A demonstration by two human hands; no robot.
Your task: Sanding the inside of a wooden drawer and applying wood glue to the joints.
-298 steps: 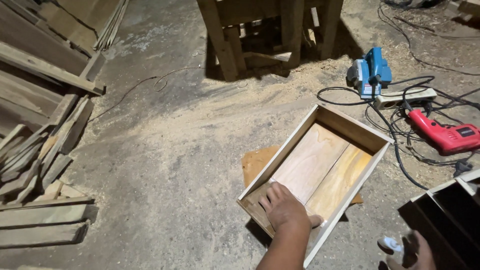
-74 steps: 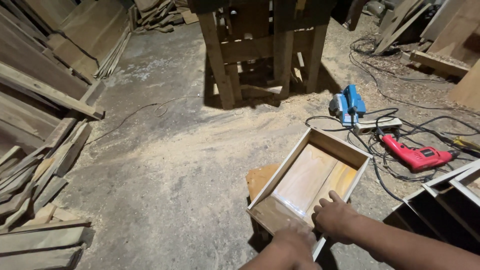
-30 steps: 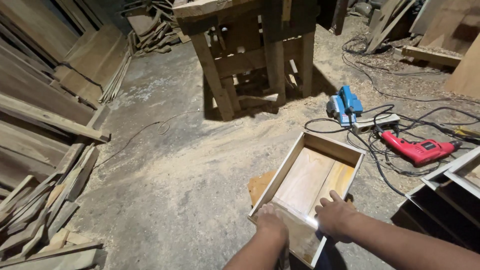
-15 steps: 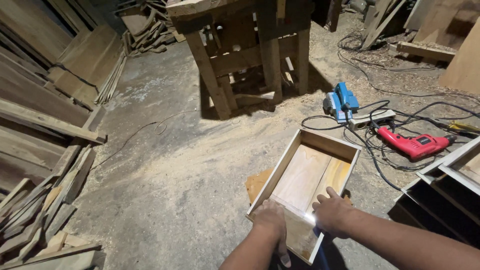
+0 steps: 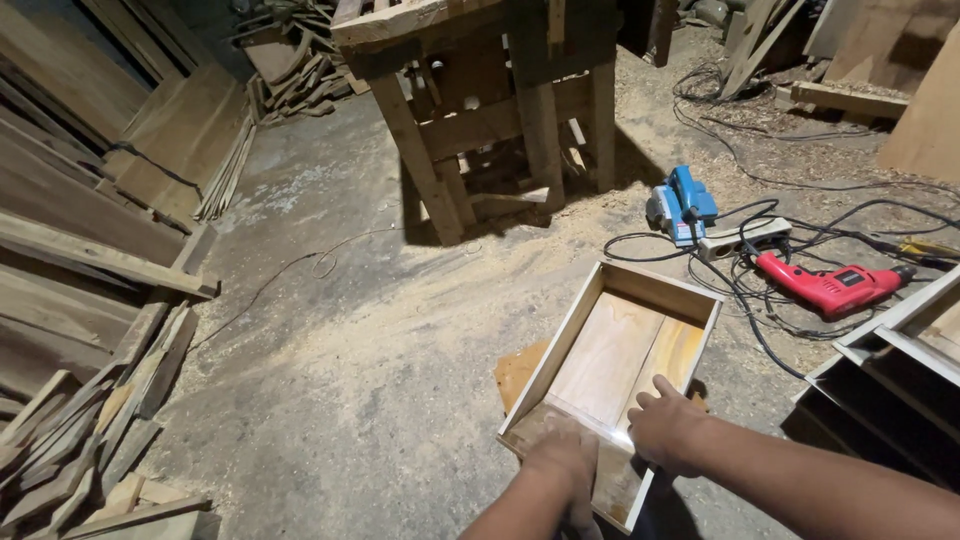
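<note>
drawer box (image 5: 610,370): bare pale wood, matt | floor (image 5: 330,380): rough concrete, sawdust-covered

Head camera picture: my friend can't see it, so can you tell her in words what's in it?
Two bare hands, the left hand and the right hand, press on the near end of an open wooden box lying on a dusty floor. Beyond the box lie a blue power tool and a red drill among black cables; wooden planks are stacked on the left.
</note>
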